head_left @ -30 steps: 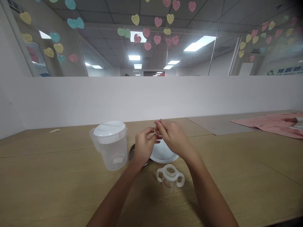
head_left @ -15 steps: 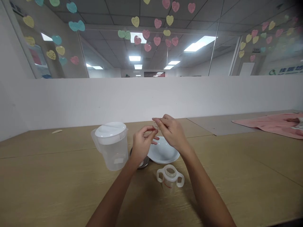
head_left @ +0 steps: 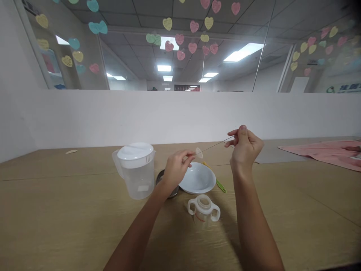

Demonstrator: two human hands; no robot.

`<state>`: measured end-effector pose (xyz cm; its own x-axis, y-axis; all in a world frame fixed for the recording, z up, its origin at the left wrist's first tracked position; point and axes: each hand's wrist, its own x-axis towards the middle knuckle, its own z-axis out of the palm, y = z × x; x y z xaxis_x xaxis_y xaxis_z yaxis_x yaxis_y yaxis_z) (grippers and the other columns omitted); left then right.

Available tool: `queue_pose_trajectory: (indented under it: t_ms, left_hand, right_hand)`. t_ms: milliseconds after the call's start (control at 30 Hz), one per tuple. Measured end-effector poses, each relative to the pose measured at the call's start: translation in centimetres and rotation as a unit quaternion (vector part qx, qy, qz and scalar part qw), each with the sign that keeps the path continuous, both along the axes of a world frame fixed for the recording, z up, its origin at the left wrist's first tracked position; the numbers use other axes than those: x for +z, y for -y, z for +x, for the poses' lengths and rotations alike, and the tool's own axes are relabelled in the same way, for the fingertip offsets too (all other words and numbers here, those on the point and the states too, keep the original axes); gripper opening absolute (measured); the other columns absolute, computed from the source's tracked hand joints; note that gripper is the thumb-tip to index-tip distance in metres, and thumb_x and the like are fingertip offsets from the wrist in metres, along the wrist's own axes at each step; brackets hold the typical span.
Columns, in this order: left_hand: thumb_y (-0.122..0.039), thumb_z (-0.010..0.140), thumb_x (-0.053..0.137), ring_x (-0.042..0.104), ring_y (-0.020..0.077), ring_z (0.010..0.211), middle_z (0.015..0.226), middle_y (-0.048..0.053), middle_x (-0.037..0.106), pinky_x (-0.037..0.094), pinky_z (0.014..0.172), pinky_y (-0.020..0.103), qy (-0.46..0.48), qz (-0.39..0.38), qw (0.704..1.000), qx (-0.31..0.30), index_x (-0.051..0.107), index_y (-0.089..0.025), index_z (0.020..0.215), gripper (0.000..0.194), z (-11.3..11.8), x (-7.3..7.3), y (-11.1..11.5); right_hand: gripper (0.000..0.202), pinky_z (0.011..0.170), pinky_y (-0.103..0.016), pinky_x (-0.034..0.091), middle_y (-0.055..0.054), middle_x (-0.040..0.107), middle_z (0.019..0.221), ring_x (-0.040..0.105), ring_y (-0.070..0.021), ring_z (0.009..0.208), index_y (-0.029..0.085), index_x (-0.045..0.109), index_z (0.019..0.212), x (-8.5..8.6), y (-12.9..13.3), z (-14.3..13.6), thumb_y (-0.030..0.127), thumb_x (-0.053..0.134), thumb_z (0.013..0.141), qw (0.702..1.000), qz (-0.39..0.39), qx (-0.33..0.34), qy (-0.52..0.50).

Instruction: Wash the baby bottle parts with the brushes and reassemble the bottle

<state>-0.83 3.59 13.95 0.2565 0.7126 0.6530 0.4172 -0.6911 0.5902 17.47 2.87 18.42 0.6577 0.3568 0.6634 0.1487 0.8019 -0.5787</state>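
My left hand (head_left: 178, 168) is closed, pinching a small clear bottle nipple (head_left: 199, 153) by its tip above a white bowl (head_left: 197, 180). Up and to the right, my right hand (head_left: 244, 147) grips a thin wire-like strand (head_left: 216, 144) between thumb and fingers. The strand slants down to the nipple; whether it enters it I cannot tell. Below the hands stands a clear baby bottle (head_left: 203, 212) with two white handles and an uncovered top. A dark metal dish (head_left: 173, 192) lies partly hidden behind my left wrist.
A lidded plastic pitcher (head_left: 138, 173) stands left of my left hand. Right of the bowl lies a green and yellow stick-like tool (head_left: 221, 186). A pink cloth (head_left: 324, 152) lies at far right, with another person's hand (head_left: 354, 148) on it. A white wall rises behind the table.
My hands were together at the nipple; my right hand has moved right and up, and the strand now shows stretched between them. The green and yellow tool has come into view.
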Motion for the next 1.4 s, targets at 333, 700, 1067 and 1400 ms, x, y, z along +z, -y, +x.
queue_pose_trajectory:
  t_ms: [333,700,1067,1400]
  left_hand:
    - [-0.036,0.079,0.056,0.067,0.0161,0.067,0.085,0.005,0.07,0.049,0.051,0.021,0.062,-0.073,0.995,0.036,0.067,-0.019,0.093,0.025,-4.2,0.0,-2.3]
    - [-0.037,0.08,0.055,0.065,0.0131,0.061,0.092,0.006,0.07,0.048,0.047,0.019,0.055,-0.105,0.992,0.032,0.068,-0.018,0.097,0.028,-4.4,-0.6,-2.8]
    - [-0.032,0.08,0.06,0.058,0.0078,0.06,0.119,0.009,0.056,0.047,0.043,0.018,0.024,-0.1,0.994,-0.028,0.072,-0.02,0.094,0.022,-1.4,-2.4,-2.2]
    - [-0.042,0.082,0.054,0.059,0.011,0.056,0.087,0.007,0.067,0.044,0.045,0.02,-0.04,-0.182,0.982,-0.024,0.065,-0.019,0.113,0.04,-3.4,-2.2,-3.3]
  right_hand:
    - [0.027,0.044,-0.02,0.045,0.001,0.051,0.055,0.045,-0.0076,0.042,0.018,0.052,0.074,-7.6,-9.6,5.5,0.038,0.041,0.088,0.86,-0.43,0.248,0.118]
    - [0.029,0.051,-0.02,0.05,-0.007,0.066,0.08,0.054,-0.0064,0.048,0.013,0.051,0.107,-11.6,-11.6,5.2,0.019,0.059,0.08,0.789,-0.505,0.311,0.164]
    - [0.04,0.042,-0.017,0.043,-0.007,0.066,0.096,0.061,-0.0112,0.067,0.015,0.059,0.104,-5.0,-5.9,0.7,0.034,0.07,0.07,0.676,-0.364,0.475,0.43]
    - [0.029,0.036,-0.015,0.036,0.0,0.066,0.076,0.047,-0.0036,0.041,0.017,0.049,0.096,-5.8,-6.5,-0.6,0.029,0.063,0.073,0.653,-0.372,0.511,0.417]
